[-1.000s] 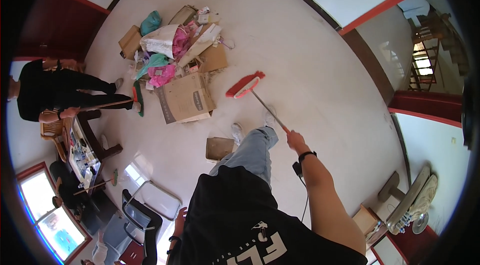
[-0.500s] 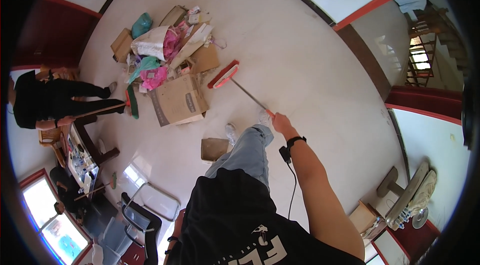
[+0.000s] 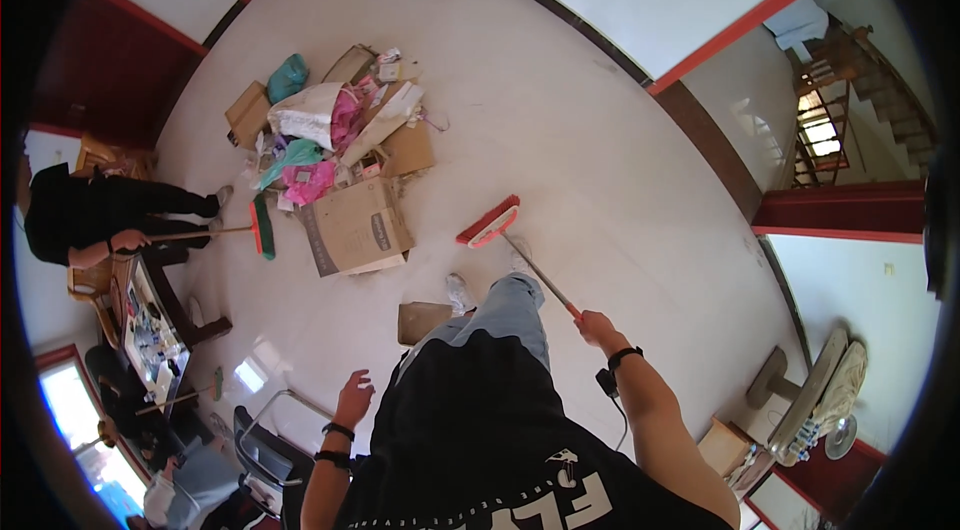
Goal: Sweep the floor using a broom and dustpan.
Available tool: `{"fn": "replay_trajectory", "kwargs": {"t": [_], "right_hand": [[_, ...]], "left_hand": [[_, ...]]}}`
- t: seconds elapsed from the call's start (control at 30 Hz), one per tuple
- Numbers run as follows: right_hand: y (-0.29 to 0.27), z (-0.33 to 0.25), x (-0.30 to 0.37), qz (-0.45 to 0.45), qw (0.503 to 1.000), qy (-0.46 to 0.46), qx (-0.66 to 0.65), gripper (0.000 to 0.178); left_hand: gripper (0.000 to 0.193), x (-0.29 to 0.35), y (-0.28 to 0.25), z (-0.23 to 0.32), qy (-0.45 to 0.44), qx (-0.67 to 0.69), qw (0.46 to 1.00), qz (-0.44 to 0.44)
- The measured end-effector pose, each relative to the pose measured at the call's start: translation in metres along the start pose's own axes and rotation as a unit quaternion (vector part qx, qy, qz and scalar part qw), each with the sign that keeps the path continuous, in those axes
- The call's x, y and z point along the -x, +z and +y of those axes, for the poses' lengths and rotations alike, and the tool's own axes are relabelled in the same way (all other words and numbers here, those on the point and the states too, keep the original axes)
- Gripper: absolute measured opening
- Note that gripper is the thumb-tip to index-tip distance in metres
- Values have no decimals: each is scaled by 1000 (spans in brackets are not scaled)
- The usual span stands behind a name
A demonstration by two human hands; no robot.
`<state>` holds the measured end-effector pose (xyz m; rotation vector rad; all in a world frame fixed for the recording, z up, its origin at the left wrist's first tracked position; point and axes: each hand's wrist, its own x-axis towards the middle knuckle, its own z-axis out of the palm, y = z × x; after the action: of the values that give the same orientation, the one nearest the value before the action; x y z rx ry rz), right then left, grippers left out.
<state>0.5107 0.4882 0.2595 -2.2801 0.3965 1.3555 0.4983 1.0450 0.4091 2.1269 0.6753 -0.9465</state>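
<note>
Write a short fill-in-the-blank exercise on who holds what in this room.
1. The right hand grips the handle of a ____-headed push broom.
2. The left hand holds ____.
3. The other person holds a broom with a ____ head.

Missing words: red; nothing; green

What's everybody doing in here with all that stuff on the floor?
The person's right hand holds a red broom with its head on the pale floor, near a pile of cardboard and bags. The left hand hangs free, holding nothing. Another person in black holds a green broom beside the pile.
</note>
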Motion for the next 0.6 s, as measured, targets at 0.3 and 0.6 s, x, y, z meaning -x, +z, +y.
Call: {"fn": "replay_trajectory", "kwargs": {"t": [0.3, 0.6], "right_hand": [[-20, -25, -10, -11, 994, -71, 83, 36], [-3, -34, -97, 4, 985, -102, 140, 61]], "left_hand": [[42, 43, 14, -6, 12, -36, 999, 19], [38, 110, 20, -75, 73, -108, 991, 31]]}}
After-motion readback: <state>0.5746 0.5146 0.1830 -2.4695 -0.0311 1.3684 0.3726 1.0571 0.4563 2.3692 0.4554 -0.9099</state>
